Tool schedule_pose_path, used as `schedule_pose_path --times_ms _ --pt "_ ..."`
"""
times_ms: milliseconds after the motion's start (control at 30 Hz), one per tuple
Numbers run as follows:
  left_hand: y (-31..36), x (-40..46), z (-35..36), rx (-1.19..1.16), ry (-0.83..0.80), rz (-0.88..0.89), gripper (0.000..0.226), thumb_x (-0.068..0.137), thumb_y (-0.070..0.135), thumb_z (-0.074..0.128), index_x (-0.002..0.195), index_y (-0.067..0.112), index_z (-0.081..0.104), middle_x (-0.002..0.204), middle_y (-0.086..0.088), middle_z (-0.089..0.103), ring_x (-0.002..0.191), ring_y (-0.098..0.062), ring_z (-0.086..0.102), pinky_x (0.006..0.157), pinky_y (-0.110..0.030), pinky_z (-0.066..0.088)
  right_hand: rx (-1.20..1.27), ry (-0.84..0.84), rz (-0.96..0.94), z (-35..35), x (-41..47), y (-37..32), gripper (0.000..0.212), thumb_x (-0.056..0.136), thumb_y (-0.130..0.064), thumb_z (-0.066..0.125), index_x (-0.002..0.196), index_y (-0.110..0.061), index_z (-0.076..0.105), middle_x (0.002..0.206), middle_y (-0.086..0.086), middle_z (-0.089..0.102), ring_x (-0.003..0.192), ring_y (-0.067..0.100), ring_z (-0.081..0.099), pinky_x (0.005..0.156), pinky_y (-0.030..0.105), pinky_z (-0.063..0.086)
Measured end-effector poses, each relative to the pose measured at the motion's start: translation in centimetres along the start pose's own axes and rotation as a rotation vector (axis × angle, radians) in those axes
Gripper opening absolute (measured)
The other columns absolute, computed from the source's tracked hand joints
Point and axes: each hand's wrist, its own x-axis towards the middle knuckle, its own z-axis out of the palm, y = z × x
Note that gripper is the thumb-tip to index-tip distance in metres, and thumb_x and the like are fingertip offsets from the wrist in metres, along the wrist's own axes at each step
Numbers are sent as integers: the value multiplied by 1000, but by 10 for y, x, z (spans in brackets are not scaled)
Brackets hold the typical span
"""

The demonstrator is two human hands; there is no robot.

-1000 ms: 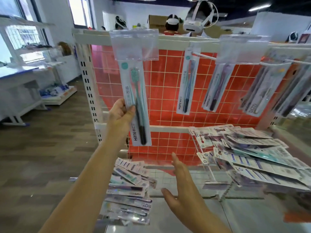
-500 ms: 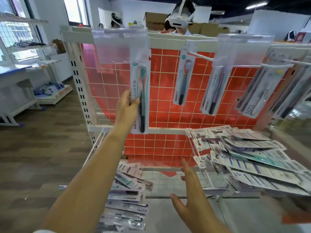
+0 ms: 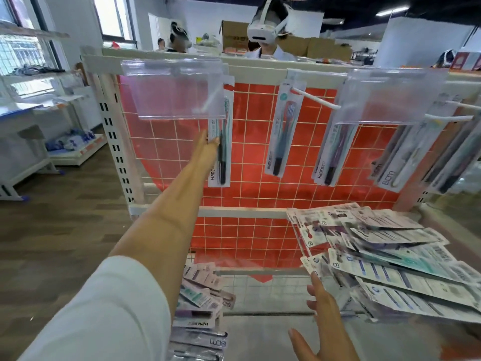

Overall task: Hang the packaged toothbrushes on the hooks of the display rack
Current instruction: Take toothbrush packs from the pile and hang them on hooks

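Observation:
My left hand is stretched out to the display rack and holds a packaged toothbrush by its left edge. The pack's top is hidden behind a clear plastic label holder, where a white hook shows faintly. My right hand hovers low with its fingers spread and holds nothing. Other packs hang on hooks farther right: one on a bare white hook, another under a second label holder. Loose packs lie in a pile at lower right and a stack at bottom centre.
The rack has a red grid back panel and white perforated uprights. A person wearing a white headset stands behind the rack. White shelving stands at the left over a wooden floor.
My left hand has pushed the pack farther in and up, so its top now sits behind the clear label holder. My right hand has stayed low with its fingers spread.

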Motion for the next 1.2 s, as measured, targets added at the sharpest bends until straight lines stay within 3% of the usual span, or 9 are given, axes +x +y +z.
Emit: schedule_pose_path --times_ms 100,300,367,467,533,600,667,967,1200 --pt "-2 1 0 28 3 8 38 99 20 40 136 10 39 122 -3 53 96 -14 55 83 -29 47 -66 7 -25 -5 -7 -1 90 59 -52 54 126 -73 -1 125 -22 37 108 7 53 83 14 36" --pt "-34 -15 -11 311 -47 -13 45 99 41 36 119 3 52 109 -12 61 98 -27 58 94 -43 47 -158 -35 -80 -18 -14 -7 105 85 -28 63 118 -71 -27 142 -32 11 137 3 25 110 25 29" --pt "-48 -24 -17 503 -54 -21 41 99 36 39 113 1 56 101 -12 62 88 -25 58 82 -38 48 -154 -36 -89 -22 -14 -11 101 89 -27 59 122 -69 -26 140 -41 -5 139 0 17 113 27 26" --pt "-62 -46 -22 814 -129 17 28 98 32 42 98 6 54 90 -7 57 81 -21 57 61 -27 39 -129 -48 -86 -25 -12 -16 92 90 -25 58 124 -62 -19 132 -47 -8 139 0 18 112 30 30" --pt "-68 -63 -23 888 -181 52 25 96 27 47 112 9 51 94 -6 58 80 -19 57 55 -24 39 -131 -43 -99 -26 -12 -19 90 90 -23 58 125 -61 -16 129 -49 -4 136 -1 20 108 33 37" --pt "-72 -79 -23 935 -204 123 37 94 28 50 126 10 47 109 -10 61 94 -24 59 73 -33 50 -125 -37 -115 -27 -12 -20 88 90 -22 58 127 -59 -12 128 -48 -1 135 -3 21 108 26 34" --pt "-74 -96 -21 1003 -214 222 36 93 30 50 123 9 49 117 -11 59 104 -27 56 88 -41 48 -124 -37 -117 -28 -13 -21 86 90 -23 58 129 -57 -11 130 -44 5 135 -2 22 106 19 26" --pt "-56 -171 -1 858 -275 447 46 93 32 51 135 14 43 131 -5 54 120 -21 50 101 -37 42 -162 -59 -91 -36 -16 -27 83 93 -28 53 130 -54 -17 144 -26 7 135 -6 10 104 13 12" --pt "-45 -200 34 824 -350 511 47 93 31 52 136 14 44 132 -4 53 122 -18 47 103 -31 37 -156 -27 -76 -52 -16 -17 79 94 -29 51 145 -41 -8 154 -15 5 142 5 9 112 23 16"
